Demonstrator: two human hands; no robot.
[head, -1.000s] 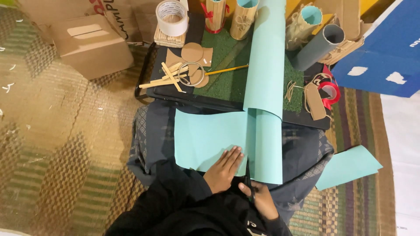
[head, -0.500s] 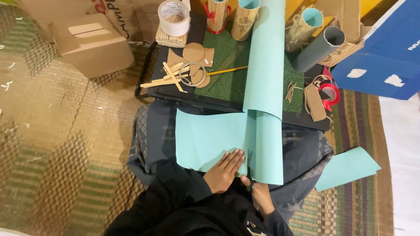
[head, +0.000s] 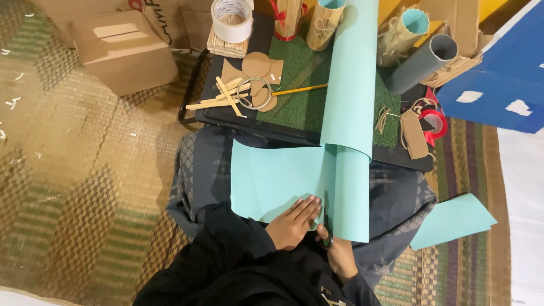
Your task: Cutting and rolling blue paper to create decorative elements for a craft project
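A low black surface (head: 226, 122) topped with green artificial turf (head: 303, 102) carries flat wooden sticks (head: 221, 96), brown cardboard circles (head: 256, 65), a metal ring (head: 253, 93), a thin yellow pencil (head: 300, 89), a white tape roll (head: 232, 18) and a red tape roll (head: 435, 122). A long turquoise paper sheet (head: 348, 73) drapes over it. The surface stands on a woven straw floor mat (head: 79, 187), beside a closed brown cardboard box (head: 122, 51).

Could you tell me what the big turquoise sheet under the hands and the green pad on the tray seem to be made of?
Turquoise sheet: likely matte craft paper; it curls smoothly into a roll without shine. Green pad: looks like artificial turf, with a fuzzy, grainy surface, though felt is possible.
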